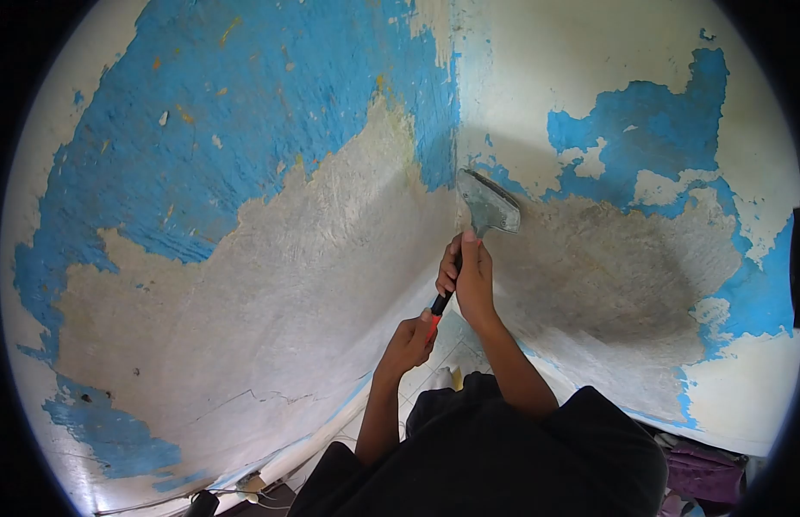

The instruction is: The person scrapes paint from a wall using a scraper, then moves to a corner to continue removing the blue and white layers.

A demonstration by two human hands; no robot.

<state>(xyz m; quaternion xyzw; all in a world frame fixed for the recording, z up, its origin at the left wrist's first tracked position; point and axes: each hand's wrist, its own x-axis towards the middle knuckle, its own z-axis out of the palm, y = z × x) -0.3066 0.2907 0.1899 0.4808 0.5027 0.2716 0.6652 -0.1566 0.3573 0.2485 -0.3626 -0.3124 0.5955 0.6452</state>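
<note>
A scraper with a wide grey metal head and a black and red handle lies against the wall near the inner corner. My left hand is closed round the red lower end of the handle. Higher up, my right hand grips the black part just below the head. The head's upper edge meets the right wall beside the corner, at the border between blue and white paint and bare grey plaster.
The left wall has a large blue patch above bare plaster. A tiled floor shows below the corner. Purple cloth lies at the lower right, and a dark object with cables is at the lower left.
</note>
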